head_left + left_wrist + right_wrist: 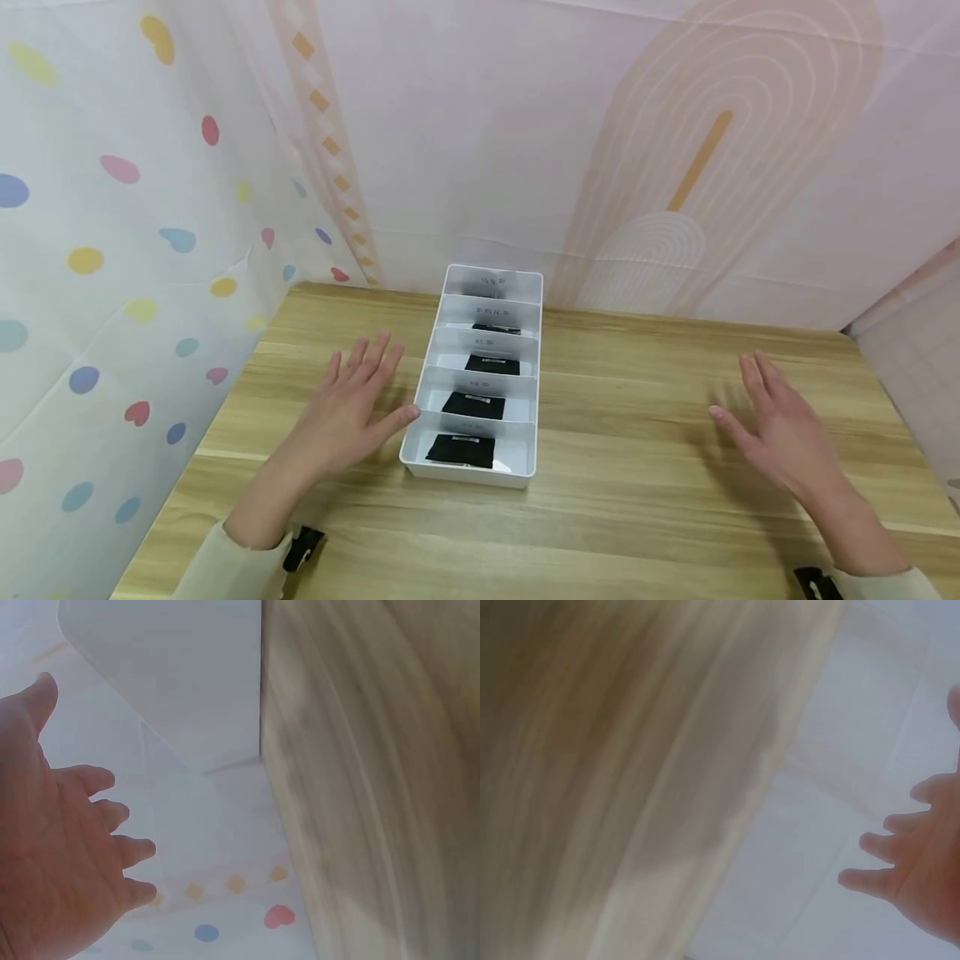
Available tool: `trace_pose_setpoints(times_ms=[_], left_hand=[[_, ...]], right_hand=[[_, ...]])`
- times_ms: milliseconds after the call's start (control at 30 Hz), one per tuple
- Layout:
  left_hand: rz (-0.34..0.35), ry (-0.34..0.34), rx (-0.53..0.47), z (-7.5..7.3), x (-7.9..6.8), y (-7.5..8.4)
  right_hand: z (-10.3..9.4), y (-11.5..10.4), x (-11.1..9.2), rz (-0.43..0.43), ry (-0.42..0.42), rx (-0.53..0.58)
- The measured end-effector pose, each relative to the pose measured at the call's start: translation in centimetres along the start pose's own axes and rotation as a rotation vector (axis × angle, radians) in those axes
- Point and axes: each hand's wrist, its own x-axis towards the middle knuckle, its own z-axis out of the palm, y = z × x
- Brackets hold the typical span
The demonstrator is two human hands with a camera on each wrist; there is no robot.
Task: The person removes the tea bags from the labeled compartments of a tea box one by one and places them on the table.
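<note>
A long white divided tray (470,475) stands on the wooden table, its several compartments running away from me. Folded black pieces (461,450) lie in the nearer compartments, each with a small pale label; the farthest compartment shows only a dark sliver. Small dark lettering marks the dividers. To the tray's left, my left hand (341,417) is held palm down with fingers spread, its thumb overlapping the tray's edge in the head view. Well to the right, my right hand (787,433) hovers over the table with straight fingers, casting a shadow. Neither hand holds anything.
The wood-grain table (637,517) reaches back to a pink and white patterned cloth (480,125). A white cloth with coloured dots (120,333) hangs along the left side. Pale sleeves with black straps (302,547) show at both wrists.
</note>
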Motion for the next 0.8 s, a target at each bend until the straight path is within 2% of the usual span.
trace_pose_setpoints(times_ms=[467, 800], left_hand=[[0.076, 0.007, -0.063, 0.8, -1.2, 0.9], [0.118, -0.018, -0.071, 1.6, -1.9, 1.1]], right_hand=[[0.5, -2.7, 0.2, -0.046, 0.005, -0.03], [1.1, -4.4, 0.6, -0.082, 0.007, -0.014]])
